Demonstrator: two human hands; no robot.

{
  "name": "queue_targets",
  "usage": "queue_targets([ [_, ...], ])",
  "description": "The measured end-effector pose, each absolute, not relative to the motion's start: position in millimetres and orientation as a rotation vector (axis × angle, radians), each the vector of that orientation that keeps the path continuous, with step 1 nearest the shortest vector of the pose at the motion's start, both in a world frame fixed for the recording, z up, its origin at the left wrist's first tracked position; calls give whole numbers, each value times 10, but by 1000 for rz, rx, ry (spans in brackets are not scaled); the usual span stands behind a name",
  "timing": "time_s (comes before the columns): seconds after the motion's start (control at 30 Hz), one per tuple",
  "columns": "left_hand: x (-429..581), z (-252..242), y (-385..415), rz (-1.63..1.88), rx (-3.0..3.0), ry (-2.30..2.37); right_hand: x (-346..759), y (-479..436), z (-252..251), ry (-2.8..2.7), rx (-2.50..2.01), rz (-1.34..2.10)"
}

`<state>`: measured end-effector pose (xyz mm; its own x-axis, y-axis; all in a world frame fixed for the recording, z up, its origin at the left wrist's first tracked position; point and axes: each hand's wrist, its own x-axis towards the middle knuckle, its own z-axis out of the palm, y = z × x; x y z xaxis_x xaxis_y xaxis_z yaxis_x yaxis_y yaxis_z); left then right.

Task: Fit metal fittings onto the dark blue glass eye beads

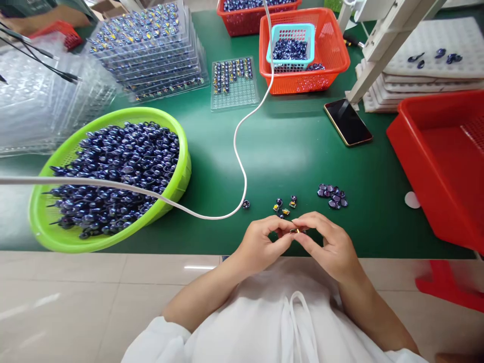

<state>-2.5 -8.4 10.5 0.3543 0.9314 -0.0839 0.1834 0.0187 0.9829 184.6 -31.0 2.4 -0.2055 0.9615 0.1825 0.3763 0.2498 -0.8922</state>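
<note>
At the table's front edge, my left hand [264, 241] and my right hand [329, 243] meet, thumbs and forefingers pinched on a small dark part with a gold-coloured spot [295, 231]. Most of that part is hidden by the fingertips. Just beyond the fingers lie several small dark pieces with gold-coloured bits [286, 212]. A group of flat, shiny dark pieces [334, 203] rests beyond my right hand. One round dark piece [246, 204] sits by itself to the left, touching or close to the white cable.
A white cable [215, 218] loops over the green table [287, 146]. Left are a green basket [184, 151] of dark parts and stacked clear trays [155, 65]. Behind are a part-filled tray [238, 98] and an orange basket [333, 45]. Right are a phone [348, 122] and a red bin [423, 166].
</note>
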Motion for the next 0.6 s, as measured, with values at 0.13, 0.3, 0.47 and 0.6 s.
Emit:
queue_targets([
  [0.13, -33, 67, -89, 767, 1189, 1103, 1845, -325, -31, -1718, -1263, 819],
  [0.3, -35, 61, -94, 734, 968, 1062, 1811, -359, -44, -1762, -1236, 674],
  [0.47, -56, 95, -108, 695, 884, 1051, 1827, -376, -43, -1845, -1214, 583],
  [0.6, -87, 77, -138, 654, 750, 1002, 1821, -343, -86, -1921, -1112, 464],
])
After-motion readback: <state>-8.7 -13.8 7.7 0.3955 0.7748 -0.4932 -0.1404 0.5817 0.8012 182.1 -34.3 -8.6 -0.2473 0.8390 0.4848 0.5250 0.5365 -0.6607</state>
